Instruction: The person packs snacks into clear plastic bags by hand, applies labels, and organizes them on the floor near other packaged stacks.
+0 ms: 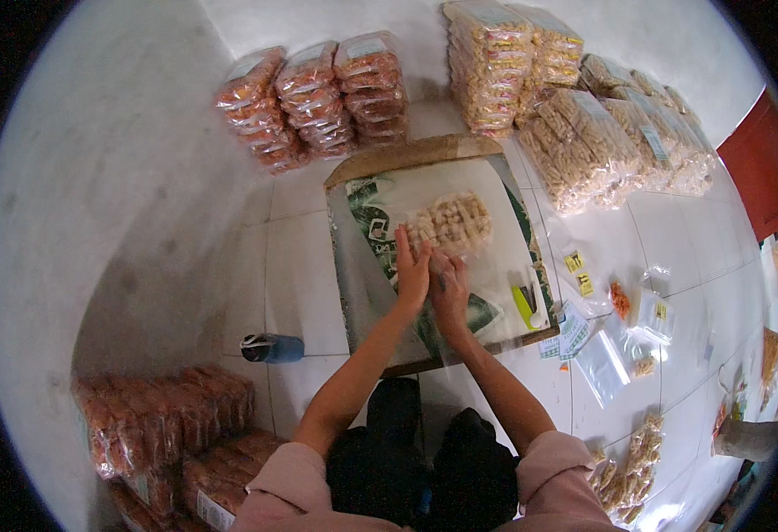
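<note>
Both my hands are on a low table with a green and white printed cover. A clear plastic bag of pale snack pieces lies flat on it. My left hand rests at the bag's lower left edge with its fingers extended. Beside it, my right hand touches the lower edge, fingers bent; whether it pinches the plastic cannot be told. A lime-green and black stapler lies near the table's right edge.
Stacked bags of reddish snacks stand behind, with pale snack bags at right. More reddish bags are at lower left. A blue bottle lies left of the table. Empty plastic bags and printed labels lie right.
</note>
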The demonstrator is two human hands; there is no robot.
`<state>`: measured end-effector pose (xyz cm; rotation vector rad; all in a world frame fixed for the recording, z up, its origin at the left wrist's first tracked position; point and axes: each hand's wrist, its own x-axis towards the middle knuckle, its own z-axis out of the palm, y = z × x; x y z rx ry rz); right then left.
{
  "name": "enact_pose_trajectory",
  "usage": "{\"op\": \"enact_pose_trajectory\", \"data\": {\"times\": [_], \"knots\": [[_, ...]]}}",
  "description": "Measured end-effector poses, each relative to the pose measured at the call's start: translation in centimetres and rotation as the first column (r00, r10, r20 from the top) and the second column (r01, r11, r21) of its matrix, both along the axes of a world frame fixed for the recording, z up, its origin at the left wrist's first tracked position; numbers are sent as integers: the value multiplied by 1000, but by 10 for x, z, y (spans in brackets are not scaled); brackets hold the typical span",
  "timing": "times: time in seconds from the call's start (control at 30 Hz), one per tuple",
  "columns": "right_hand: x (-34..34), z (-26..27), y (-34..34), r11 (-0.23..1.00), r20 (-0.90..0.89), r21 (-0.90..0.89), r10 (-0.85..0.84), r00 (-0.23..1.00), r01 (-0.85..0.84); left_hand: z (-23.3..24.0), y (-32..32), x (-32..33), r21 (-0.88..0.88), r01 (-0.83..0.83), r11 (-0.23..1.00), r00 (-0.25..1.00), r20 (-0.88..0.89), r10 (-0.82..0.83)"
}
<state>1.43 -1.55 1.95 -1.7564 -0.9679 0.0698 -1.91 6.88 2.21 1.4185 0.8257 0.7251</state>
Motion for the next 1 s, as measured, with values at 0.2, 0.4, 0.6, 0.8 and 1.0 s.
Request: {"op": "enact_pose_trajectory", "data": {"times": [0.2, 0.4, 0.6, 0.8, 1.0], "knots": [[29, -8, 2, 991, 364, 72, 78, 928, -111, 3, -3, 11, 28, -21, 999, 1000, 16, 20], [11, -8, -11, 991, -5, 59, -124, 992, 124, 6, 6, 13, 300, -98, 949, 987, -93, 131], [28, -23, 1, 914, -449, 211, -223, 865, 345, 7, 7, 17, 371, 2, 928, 973, -214, 84], [28, -11, 23, 870, -246, 81, -455, 856, 486, 7, 6, 15, 408, 32, 912, 964, -254, 80], [29, 13, 11, 962, -78, -7, -273, 959, 273, 17, 3, 14, 366, 31, 930, 943, -319, 94]]}}
